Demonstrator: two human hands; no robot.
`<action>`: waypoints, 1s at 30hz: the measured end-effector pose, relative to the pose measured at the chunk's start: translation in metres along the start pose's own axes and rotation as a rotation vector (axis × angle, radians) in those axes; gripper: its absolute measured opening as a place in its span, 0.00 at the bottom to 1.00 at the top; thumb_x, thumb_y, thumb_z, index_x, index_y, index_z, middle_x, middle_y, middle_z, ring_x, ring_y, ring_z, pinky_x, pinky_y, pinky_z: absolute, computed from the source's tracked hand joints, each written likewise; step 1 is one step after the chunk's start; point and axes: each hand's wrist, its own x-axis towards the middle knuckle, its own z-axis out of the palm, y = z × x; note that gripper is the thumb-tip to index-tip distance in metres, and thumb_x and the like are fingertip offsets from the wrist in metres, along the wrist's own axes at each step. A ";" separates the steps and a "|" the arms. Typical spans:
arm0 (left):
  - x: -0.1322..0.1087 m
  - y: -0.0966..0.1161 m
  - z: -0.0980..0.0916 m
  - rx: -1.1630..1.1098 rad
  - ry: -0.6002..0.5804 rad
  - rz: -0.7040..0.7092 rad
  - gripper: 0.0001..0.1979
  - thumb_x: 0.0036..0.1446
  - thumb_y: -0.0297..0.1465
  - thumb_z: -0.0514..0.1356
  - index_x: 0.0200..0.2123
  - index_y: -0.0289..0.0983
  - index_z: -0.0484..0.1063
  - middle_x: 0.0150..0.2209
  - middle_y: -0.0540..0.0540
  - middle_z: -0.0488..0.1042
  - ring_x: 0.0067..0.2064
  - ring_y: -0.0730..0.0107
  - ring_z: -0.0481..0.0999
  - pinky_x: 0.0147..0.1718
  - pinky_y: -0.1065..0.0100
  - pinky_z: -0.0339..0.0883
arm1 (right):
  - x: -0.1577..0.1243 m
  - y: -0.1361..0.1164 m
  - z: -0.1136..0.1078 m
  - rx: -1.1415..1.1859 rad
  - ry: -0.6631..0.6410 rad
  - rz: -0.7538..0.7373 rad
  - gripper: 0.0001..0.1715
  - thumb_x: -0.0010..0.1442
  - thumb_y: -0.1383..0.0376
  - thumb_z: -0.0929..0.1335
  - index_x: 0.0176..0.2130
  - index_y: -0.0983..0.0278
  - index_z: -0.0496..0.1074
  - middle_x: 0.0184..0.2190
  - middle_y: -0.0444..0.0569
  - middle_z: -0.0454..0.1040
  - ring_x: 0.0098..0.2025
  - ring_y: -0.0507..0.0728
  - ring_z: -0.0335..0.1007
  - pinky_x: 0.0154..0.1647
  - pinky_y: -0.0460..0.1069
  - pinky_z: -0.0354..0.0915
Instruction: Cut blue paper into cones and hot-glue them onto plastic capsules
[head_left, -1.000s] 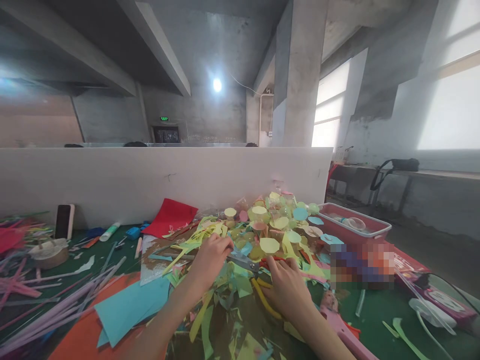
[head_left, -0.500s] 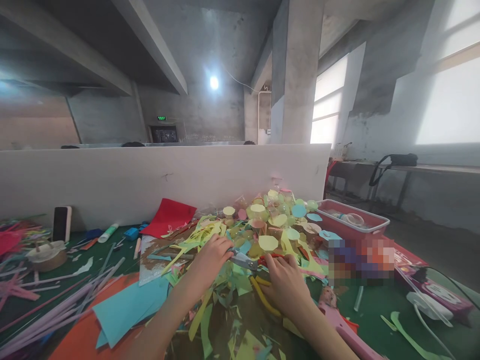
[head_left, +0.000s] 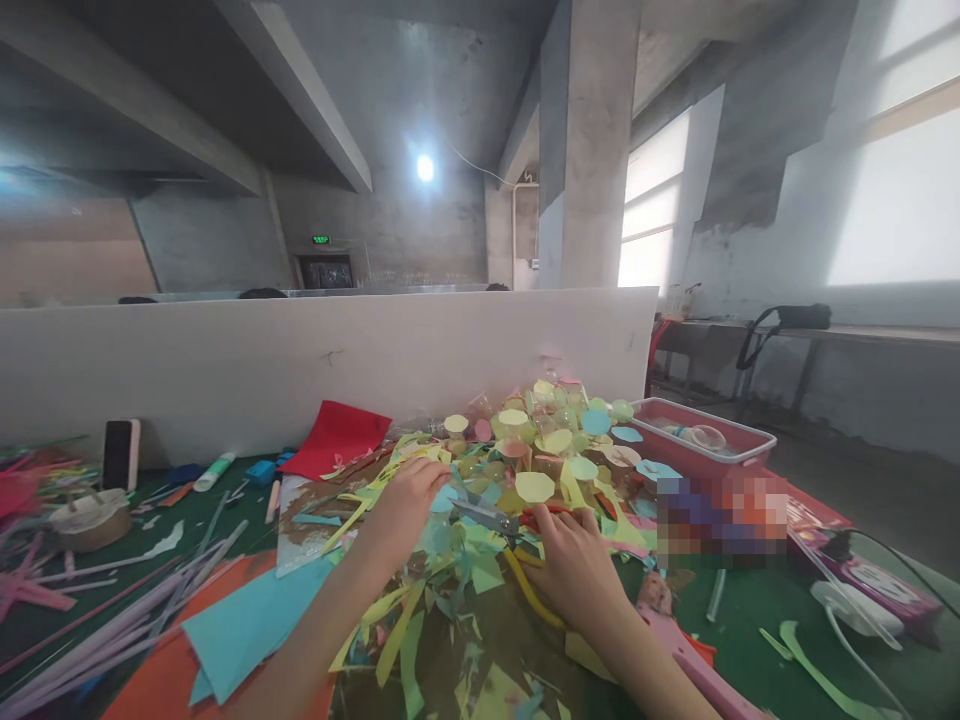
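Observation:
My right hand (head_left: 574,555) is wrapped round the handles of a pair of scissors (head_left: 487,515), whose grips are red and yellow. The metal blades point left and stand apart. Just left of the blade tips, my left hand (head_left: 409,500) has its fingers curled together at the edge of a small light blue paper piece (head_left: 444,498). Its fingertips are partly hidden. Below both hands lies a heap of yellow, green and blue paper scraps (head_left: 480,570). Behind them are plastic cups topped with cut paper discs (head_left: 535,487).
Blue sheets (head_left: 251,620) lie on orange paper at the left, near purple straws (head_left: 127,640). A red sheet (head_left: 337,440) and a phone (head_left: 121,455) are further back. At right are a red bin (head_left: 705,440) and a pink glue gun (head_left: 682,650). A white partition (head_left: 225,370) stands behind.
My left hand has drawn slightly left, away from the scissors, and the light blue paper now shows by its fingers. The blades look wider apart; my right hand has barely moved.

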 end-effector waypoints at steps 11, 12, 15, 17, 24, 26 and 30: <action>0.000 -0.026 0.007 -0.084 0.213 -0.214 0.13 0.60 0.39 0.50 0.36 0.41 0.72 0.35 0.45 0.77 0.39 0.61 0.75 0.40 0.64 0.67 | 0.000 -0.006 -0.006 0.171 -0.145 0.253 0.13 0.56 0.57 0.65 0.40 0.61 0.64 0.28 0.49 0.78 0.36 0.64 0.71 0.35 0.50 0.56; -0.001 -0.033 0.010 -0.087 0.219 -0.263 0.14 0.59 0.40 0.50 0.37 0.40 0.71 0.32 0.46 0.76 0.36 0.61 0.75 0.37 0.64 0.67 | 0.000 -0.007 -0.006 0.184 -0.161 0.267 0.13 0.56 0.57 0.66 0.40 0.60 0.64 0.27 0.48 0.78 0.36 0.65 0.71 0.34 0.50 0.55; -0.003 -0.055 0.019 -0.093 0.218 -0.401 0.15 0.58 0.41 0.50 0.38 0.39 0.70 0.26 0.48 0.75 0.29 0.63 0.75 0.29 0.66 0.65 | 0.000 -0.008 -0.006 0.183 -0.197 0.290 0.14 0.56 0.54 0.66 0.38 0.59 0.64 0.25 0.48 0.76 0.37 0.66 0.70 0.31 0.48 0.54; -0.005 -0.067 0.024 -0.095 0.204 -0.458 0.14 0.57 0.40 0.50 0.38 0.39 0.69 0.25 0.50 0.74 0.27 0.63 0.75 0.28 0.67 0.64 | 0.000 -0.008 -0.005 0.175 -0.195 0.285 0.16 0.56 0.51 0.66 0.37 0.59 0.64 0.24 0.48 0.76 0.37 0.67 0.70 0.29 0.48 0.53; -0.016 -0.080 0.036 -0.058 0.112 -0.505 0.07 0.56 0.36 0.53 0.35 0.40 0.67 0.22 0.52 0.71 0.25 0.64 0.73 0.26 0.68 0.60 | -0.003 -0.006 0.000 0.183 -0.139 0.248 0.20 0.57 0.46 0.65 0.37 0.59 0.64 0.25 0.50 0.77 0.35 0.68 0.71 0.28 0.49 0.53; -0.022 -0.081 0.038 -0.038 0.102 -0.493 0.07 0.57 0.36 0.53 0.36 0.40 0.67 0.22 0.52 0.71 0.25 0.63 0.73 0.27 0.68 0.60 | -0.003 -0.007 -0.001 0.182 -0.131 0.246 0.21 0.57 0.46 0.65 0.37 0.59 0.65 0.25 0.51 0.77 0.35 0.68 0.71 0.27 0.49 0.53; -0.031 -0.084 0.040 0.023 0.124 -0.454 0.08 0.59 0.34 0.51 0.37 0.40 0.67 0.26 0.48 0.73 0.31 0.58 0.74 0.33 0.61 0.64 | -0.003 -0.006 -0.002 0.245 -0.168 0.292 0.22 0.55 0.46 0.66 0.38 0.60 0.65 0.25 0.51 0.76 0.35 0.67 0.71 0.25 0.49 0.53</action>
